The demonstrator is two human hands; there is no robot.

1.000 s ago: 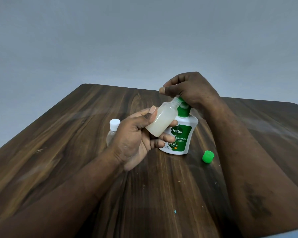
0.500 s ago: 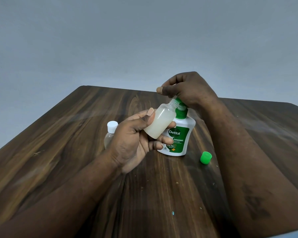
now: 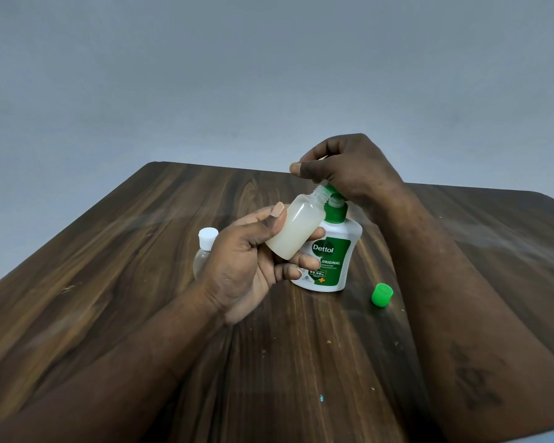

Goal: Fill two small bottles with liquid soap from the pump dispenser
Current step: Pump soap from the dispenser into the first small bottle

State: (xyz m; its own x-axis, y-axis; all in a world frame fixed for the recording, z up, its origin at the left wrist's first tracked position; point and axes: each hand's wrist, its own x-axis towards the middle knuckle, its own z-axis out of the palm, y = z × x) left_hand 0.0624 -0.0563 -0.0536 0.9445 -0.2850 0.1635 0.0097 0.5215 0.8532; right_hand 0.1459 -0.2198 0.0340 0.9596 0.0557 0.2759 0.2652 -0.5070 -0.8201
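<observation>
Soap may miss the tilted translucent small bottle (image 3: 296,230), gripped by the left hand (image 3: 247,266) at centre frame, if its neck slips off the nozzle while the right hand (image 3: 343,167), curled closed, presses the white-and-green pump dispenser (image 3: 330,257).

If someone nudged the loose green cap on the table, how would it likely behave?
The green cap looks small and hollow, so probably very light. It seems tipped on the wooden table, so its round wall may let it roll. It is likely rigid plastic.
</observation>
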